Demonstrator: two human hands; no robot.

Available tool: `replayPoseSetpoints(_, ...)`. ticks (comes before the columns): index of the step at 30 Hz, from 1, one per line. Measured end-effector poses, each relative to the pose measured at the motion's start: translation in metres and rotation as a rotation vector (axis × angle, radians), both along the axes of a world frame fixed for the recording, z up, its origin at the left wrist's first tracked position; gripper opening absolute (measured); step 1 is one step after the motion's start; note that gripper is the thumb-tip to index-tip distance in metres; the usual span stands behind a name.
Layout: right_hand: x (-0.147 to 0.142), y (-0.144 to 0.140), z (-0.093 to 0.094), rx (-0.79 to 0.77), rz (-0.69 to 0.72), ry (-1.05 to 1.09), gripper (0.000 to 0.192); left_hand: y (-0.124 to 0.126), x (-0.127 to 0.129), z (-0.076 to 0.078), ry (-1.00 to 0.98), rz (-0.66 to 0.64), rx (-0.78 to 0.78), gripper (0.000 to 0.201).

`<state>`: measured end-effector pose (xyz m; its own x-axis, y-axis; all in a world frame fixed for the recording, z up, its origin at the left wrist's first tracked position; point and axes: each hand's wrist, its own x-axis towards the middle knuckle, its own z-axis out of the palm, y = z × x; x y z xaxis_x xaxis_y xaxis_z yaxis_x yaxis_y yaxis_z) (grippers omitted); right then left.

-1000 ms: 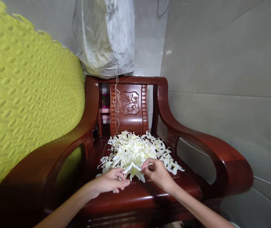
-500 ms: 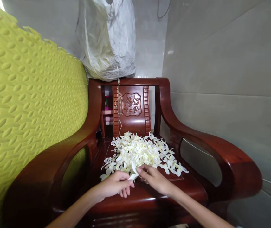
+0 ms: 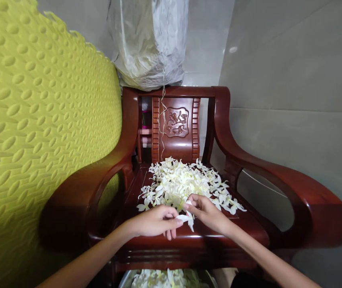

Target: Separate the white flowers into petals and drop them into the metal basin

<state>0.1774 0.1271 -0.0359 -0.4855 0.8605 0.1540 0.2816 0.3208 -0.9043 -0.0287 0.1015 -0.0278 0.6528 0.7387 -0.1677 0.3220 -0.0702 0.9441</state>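
Observation:
A white flower [image 3: 191, 223] is held between my two hands, in front of the pile. Its petal on the left is pinched by my left hand [image 3: 160, 222], thumb against curled fingers. From the other side, my right hand [image 3: 206, 209] pinches the upper part of the same flower; some of its fingers are hidden behind the hand. Just beyond both hands, a heap of loose white flowers [image 3: 179, 180] is spread over the seat of a dark red wooden chair [image 3: 219, 240].
Below the seat edge, a metal basin [image 3: 125, 279] contains more white flowers. A yellow textured foam mat [image 3: 47, 104] stands along the left. Behind the carved backrest [image 3: 175, 148] is a large whitish plastic bag [image 3: 153, 48] with string hanging down. A grey tiled wall [image 3: 293, 72] rises on the right.
The view has tipped down and shifted left, bringing the basin into sight. Both hands still hold a white flower, which now hangs lower between them.

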Motion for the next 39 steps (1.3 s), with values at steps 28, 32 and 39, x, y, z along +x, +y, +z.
replayPoseSetpoints(28, 0.006, -0.030, 0.026, -0.063, 0.023, 0.138, 0.029, -0.019, -0.003, 0.026, 0.005, 0.215, 0.265, 0.018)
replayPoseSetpoints(32, 0.006, -0.031, 0.028, -0.107, 0.045, 0.170, 0.025, -0.036, 0.005, 0.032, 0.070, 0.360, 0.361, 0.019)
replayPoseSetpoints(39, 0.001, -0.037, 0.027, -0.166, 0.143, 0.098, 0.025, -0.061, 0.023, 0.022, 0.173, 0.489, 0.535, 0.019)
